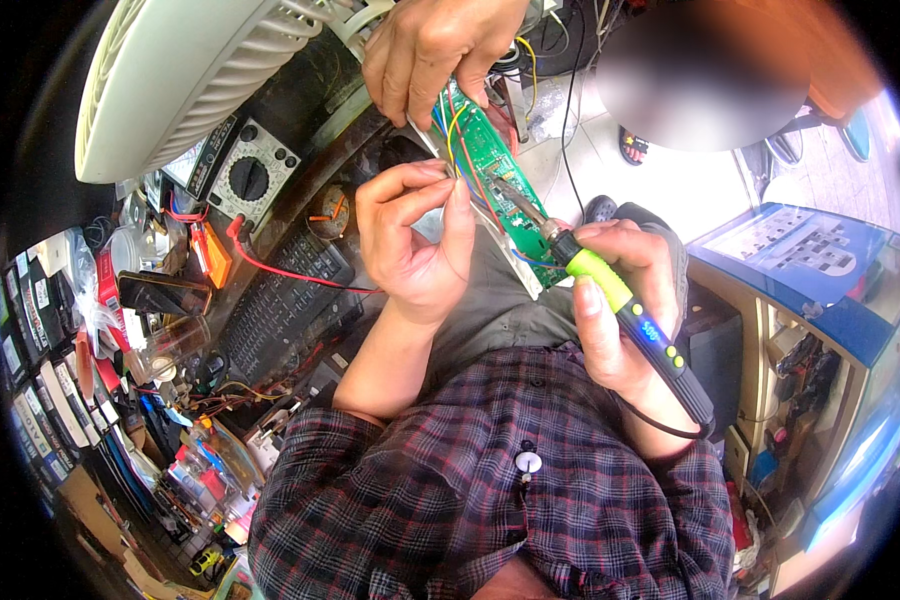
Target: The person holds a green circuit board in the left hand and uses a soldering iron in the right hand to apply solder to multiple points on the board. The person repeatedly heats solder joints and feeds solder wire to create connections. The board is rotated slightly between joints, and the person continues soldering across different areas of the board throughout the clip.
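Observation:
My right hand (630, 300) grips a lime-green and black soldering iron (600, 275) with a small lit display. Its metal tip points up-left over a long green circuit board (485, 150), at or just above the surface; contact is hard to tell. My left hand (415, 235) is closed in a pinch beside the board's left edge, at the coloured wires (457, 130). What lies between those fingertips is too small to name. Another person's hand (440, 45) holds the far end of the board, which sits in a white strip-like housing (518, 265) above my lap.
A white fan (190, 80) stands at upper left. Below it are a multimeter (253, 172) with a red lead, a dark keyboard (285, 290) and a cluttered bench. To the right stands a glass-topped display case (800, 260). Another person, blurred, is at upper right.

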### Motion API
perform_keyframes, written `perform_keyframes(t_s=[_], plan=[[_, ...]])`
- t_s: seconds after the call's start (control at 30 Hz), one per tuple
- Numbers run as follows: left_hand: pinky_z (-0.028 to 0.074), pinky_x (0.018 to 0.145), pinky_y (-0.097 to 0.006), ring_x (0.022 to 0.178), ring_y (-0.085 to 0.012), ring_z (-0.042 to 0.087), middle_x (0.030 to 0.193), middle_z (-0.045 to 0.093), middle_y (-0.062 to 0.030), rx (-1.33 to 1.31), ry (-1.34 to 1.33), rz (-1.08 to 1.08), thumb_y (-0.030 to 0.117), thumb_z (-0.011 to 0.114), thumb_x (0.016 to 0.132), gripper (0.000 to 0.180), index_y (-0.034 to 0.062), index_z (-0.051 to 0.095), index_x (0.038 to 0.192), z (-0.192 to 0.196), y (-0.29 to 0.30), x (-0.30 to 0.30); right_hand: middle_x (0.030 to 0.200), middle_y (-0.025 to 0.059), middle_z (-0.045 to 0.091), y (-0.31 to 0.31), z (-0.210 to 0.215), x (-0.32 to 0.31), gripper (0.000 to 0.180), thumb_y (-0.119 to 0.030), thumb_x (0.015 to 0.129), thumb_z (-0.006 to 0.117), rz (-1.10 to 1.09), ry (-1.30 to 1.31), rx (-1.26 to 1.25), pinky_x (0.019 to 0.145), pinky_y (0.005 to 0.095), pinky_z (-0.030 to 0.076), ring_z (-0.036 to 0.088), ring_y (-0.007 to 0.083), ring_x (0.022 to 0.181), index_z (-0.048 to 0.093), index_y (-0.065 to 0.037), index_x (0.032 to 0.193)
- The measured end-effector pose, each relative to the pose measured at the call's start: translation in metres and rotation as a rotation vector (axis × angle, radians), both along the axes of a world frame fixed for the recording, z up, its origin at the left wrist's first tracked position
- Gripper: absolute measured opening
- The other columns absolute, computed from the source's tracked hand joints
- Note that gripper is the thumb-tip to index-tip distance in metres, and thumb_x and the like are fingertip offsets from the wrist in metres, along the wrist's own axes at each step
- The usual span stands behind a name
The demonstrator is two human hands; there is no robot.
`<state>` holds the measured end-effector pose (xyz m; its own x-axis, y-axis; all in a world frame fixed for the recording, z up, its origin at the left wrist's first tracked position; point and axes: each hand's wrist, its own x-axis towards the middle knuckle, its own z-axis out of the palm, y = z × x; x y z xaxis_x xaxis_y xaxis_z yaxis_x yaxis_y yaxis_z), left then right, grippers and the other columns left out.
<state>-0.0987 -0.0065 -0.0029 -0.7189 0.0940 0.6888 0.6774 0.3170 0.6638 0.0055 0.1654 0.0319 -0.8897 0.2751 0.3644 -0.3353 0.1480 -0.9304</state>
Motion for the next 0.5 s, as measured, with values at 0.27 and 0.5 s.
perform_keyframes(t_s=[0.27, 0.5], plan=[[0.057, 0.083, -0.033, 0.092, -0.0245, 0.069, 0.102, 0.065, -0.0135, -0.022, 0.012, 0.015, -0.003, 0.082, 0.084, 0.02, 0.0021, 0.067, 0.098, 0.0005, 0.0001, 0.0, 0.095, 0.0172, 0.069, 0.0014, 0.0012, 0.0006, 0.034, -0.009, 0.092, 0.071, 0.012, -0.009, 0.006, 0.075, 0.0321, 0.054, 0.069, 0.0231, 0.08, 0.056, 0.003, 0.121], [0.058, 0.082, -0.033, 0.092, -0.0245, 0.07, 0.102, 0.065, -0.0135, -0.017, 0.02, 0.004, -0.004, 0.081, 0.084, 0.021, 0.002, 0.067, 0.098, 0.0013, 0.0011, -0.0011, 0.095, 0.0177, 0.069, 0.0003, -0.001, -0.0001, 0.035, -0.009, 0.092, 0.071, 0.0, 0.006, 0.003, 0.074, 0.032, 0.054, 0.069, 0.023, 0.08, 0.056, 0.003, 0.121]])
